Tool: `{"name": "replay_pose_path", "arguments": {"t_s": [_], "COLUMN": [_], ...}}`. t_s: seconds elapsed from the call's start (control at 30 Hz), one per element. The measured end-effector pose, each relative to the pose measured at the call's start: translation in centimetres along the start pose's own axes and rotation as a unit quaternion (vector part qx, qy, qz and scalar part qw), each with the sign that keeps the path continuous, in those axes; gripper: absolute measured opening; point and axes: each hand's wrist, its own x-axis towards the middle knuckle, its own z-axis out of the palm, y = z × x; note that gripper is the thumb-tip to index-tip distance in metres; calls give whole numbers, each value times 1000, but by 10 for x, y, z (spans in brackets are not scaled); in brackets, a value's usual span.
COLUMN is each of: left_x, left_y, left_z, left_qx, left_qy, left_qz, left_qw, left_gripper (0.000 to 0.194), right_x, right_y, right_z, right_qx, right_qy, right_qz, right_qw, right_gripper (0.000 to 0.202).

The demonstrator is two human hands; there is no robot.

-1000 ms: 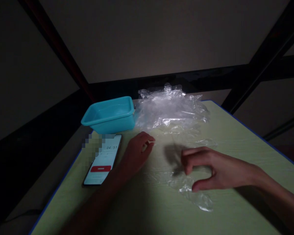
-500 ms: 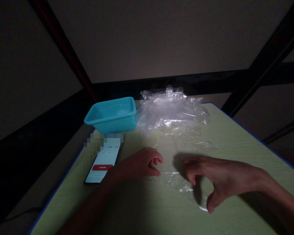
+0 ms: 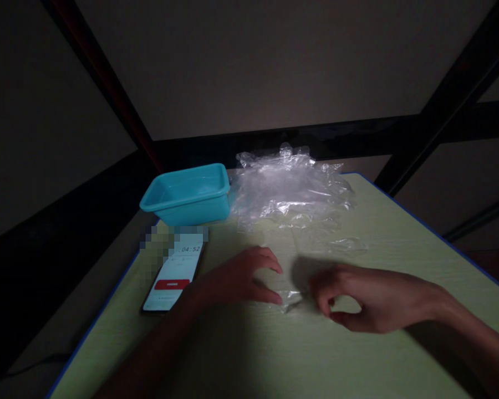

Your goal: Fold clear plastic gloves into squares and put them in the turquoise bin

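Note:
A thin, clear plastic piece (image 3: 290, 300) lies on the pale green table (image 3: 299, 360) between my two hands. My left hand (image 3: 255, 277) is over its left side, with fingers and thumb apart and nothing gripped. On the right, my right hand (image 3: 349, 299) has its thumb and fingertips brought together at the plastic's right side; the film seems pinched there, and its edge runs towards the fingertips. Beyond the hands spreads a crumpled heap of clear plastic (image 3: 291, 185).
A turquoise basin (image 3: 191, 208) stands at the back left, beside the plastic heap. In front of it lies a phone (image 3: 172, 284) showing a timer, partly behind my left forearm. The table has a blue edge; a wall stands behind it.
My right thumb has closed up to the fingers, and the near edge of the plastic has drawn in with it. My left fingers and thumb have opened wider and moved slightly right.

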Motion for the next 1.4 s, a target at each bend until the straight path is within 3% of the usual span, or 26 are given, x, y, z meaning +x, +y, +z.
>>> {"name": "replay_pose_path", "arguments": {"t_s": [0.2, 0.27, 0.37, 0.47, 0.6, 0.73, 0.87, 1.07, 1.17, 1.23, 1.3, 1.37, 1.4], "left_x": [-1, 0, 3, 6, 7, 7, 4, -1, -5, -8, -9, -8, -7], "left_y": [7, 7, 6, 6, 6, 5, 5, 12, 21, 27, 31, 29, 26], "left_z": [2, 5, 10, 13, 13, 12, 9, -4, -9, -11, -11, -9, -8], "left_qx": [62, 105, 151, 167, 151, 136, 128, 60, -44, -186, -354, -462, -483], "left_qy": [11, 12, 14, 30, 60, 61, 47, 43, -25, -118, -206, -228, -211], "left_qz": [26, 28, 34, 25, 1, -2, -14, -43, -62, -83, -97, -106, -112], "left_qw": [998, 994, 988, 985, 987, 989, 991, 996, 997, 972, 907, 851, 842], "left_gripper": [52, 46, 16, 20, 21, 18, 13, 13, 10, 9, 23, 33, 36], "right_x": [1, 3, 5, 6, 6, 9, 8, 1, -4, -9, -12, -14, -13], "right_y": [7, 10, 15, 18, 18, 19, 19, 14, 5, -2, -7, -8, -5], "right_z": [-12, -12, -10, -9, -8, -6, -7, -12, -11, -10, -9, -10, -11], "right_qx": [62, 72, 102, 116, 58, 15, 15, 127, 295, 419, 509, 555, 564], "right_qy": [101, 146, 200, 214, 187, 171, 170, 99, 13, -48, -93, -104, -91], "right_qz": [20, 35, 54, 51, 63, 51, 57, 68, 81, 93, 90, 78, 74], "right_qw": [993, 986, 973, 968, 979, 984, 984, 985, 952, 902, 851, 822, 817], "right_gripper": [9, 9, 15, 20, 31, 15, 24, 22, 21, 26, 30, 31, 31]}}
